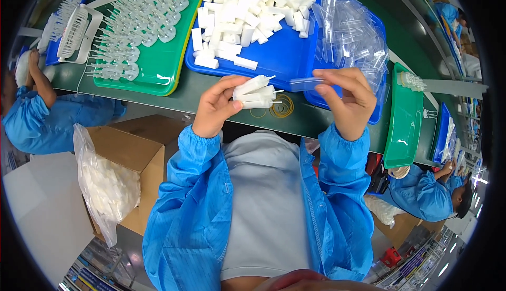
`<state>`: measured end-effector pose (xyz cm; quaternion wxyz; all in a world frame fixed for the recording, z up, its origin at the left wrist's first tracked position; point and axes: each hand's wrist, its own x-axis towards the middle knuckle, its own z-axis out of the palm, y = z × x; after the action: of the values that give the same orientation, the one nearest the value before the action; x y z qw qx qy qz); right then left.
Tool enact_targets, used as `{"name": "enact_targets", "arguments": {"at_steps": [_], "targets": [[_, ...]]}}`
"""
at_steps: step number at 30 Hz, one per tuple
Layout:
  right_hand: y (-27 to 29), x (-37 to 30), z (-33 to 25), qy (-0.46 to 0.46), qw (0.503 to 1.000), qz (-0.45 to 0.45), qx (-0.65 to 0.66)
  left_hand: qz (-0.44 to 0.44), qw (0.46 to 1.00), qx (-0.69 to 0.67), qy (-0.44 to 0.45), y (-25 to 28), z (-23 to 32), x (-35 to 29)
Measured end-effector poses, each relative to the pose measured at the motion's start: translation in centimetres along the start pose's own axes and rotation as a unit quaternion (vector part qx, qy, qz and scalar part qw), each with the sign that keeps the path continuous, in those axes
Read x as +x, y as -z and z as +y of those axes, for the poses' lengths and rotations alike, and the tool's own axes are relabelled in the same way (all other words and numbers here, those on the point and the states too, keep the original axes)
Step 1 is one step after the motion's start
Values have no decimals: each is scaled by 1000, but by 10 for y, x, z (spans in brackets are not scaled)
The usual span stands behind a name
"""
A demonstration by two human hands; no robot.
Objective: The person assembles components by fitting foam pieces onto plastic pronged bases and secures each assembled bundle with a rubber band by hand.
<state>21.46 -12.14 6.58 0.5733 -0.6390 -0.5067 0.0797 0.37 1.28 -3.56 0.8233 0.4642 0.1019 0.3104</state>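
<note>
My left hand (215,104) is closed around a few white plastic pieces (255,93) with thin tips pointing right. Between the thumb and fingers of my right hand (350,97) is a short clear plastic tube (304,84), held level, its left end near those tips. Both hands are over the near edge of the bench. Beyond them lies a blue tray (274,65) heaped with white rectangular blocks (232,23). To its right, a second blue tray (375,113) holds a pile of clear tubes (348,33).
On the left, a green tray (158,83) carries rows of clear, thin-tipped parts (142,22), beside a white fan (74,33). Yellow rubber bands (283,106) lie at the bench edge. Another green tray (403,127) stands right. An open carton (153,159) is lower left. Co-workers sit on both sides.
</note>
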Motion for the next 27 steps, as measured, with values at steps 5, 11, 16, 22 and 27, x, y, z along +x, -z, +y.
{"name": "enact_targets", "arguments": {"at_steps": [5, 11, 16, 22, 27], "targets": [[-26, 6, -11, 12, 999, 15, 25, -11, 1000, 12, 17, -1, 3, 0], [-28, 2, -10, 64, 996, -50, -43, -31, 999, 7, 32, 1, 4, 1], [-27, -2, -9, 0, 997, -77, 31, -69, 995, -28, 71, 0, 9, 1], [-31, -4, -11, -72, 986, -113, 101, -60, 992, 22, 112, -9, 18, 3], [-31, -3, -14, -67, 986, -134, 78, -62, 992, 10, 112, -6, 16, 4]]}}
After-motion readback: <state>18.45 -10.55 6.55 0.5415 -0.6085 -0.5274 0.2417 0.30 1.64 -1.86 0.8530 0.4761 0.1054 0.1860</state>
